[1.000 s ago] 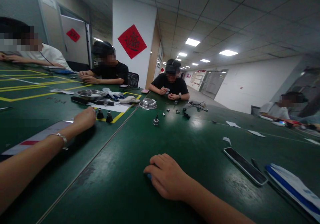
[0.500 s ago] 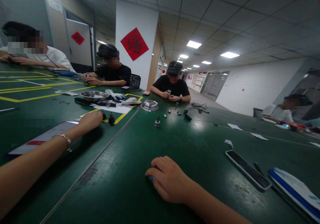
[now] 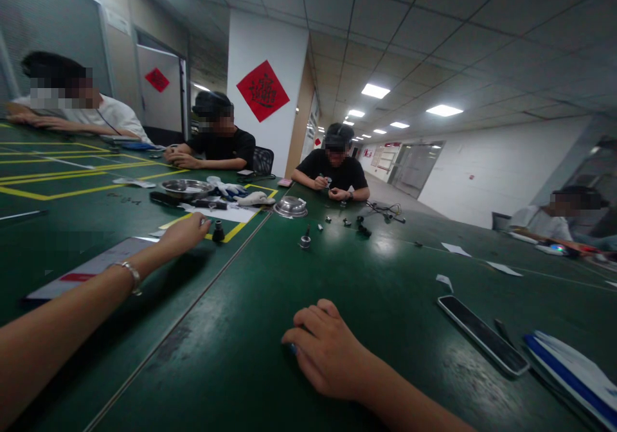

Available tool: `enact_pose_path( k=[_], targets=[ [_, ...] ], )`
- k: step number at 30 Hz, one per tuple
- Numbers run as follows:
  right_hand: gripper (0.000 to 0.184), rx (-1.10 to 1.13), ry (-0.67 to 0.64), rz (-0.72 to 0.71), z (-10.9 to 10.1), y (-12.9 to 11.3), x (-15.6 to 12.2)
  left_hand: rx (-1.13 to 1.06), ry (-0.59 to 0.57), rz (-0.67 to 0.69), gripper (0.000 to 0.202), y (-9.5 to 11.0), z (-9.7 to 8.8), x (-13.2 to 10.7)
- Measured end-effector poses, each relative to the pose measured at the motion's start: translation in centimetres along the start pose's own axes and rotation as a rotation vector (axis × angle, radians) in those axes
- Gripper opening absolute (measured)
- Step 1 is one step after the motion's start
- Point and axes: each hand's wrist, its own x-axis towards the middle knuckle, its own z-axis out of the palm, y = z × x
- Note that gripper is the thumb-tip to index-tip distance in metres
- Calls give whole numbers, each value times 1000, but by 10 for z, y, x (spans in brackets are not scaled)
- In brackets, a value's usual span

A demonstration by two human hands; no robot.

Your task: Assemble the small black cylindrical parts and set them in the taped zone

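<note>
My left hand, with a bracelet at its wrist, reaches forward to the edge of the yellow-taped area. Its fingers are curled closed, and what lies in them is mostly hidden. Just right of its fingertips stands a small black cone-shaped part. My right hand rests on the green table in the middle foreground, fingers curled in. A tiny blue thing shows at its thumb and fingertips, too small to name. Beyond it, a metal part with an upright dark stem stands on the table.
A tablet-like panel lies under my left forearm. Farther back are a steel bowl, white gloves, an upturned steel bowl and small black parts. A phone lies at right. Several people sit around the table.
My left hand has moved slightly right, and the black part that showed at its fingertips is now covered. My right hand stays almost in place. The whole view has shifted slightly down.
</note>
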Motion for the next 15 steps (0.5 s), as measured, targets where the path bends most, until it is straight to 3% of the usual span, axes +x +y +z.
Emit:
enact_pose_path(
  k=[7, 12, 15],
  targets=[
    [24, 12, 2, 0, 1, 0, -2, 30, -65, 7, 36, 11, 2, -7],
    [25, 16, -14, 5, 0, 0, -1, 2, -107, -59, 37, 0, 13, -4],
    [25, 8, -14, 1, 0, 1, -2, -56, -78, -21, 33, -9, 13, 1]
  ],
)
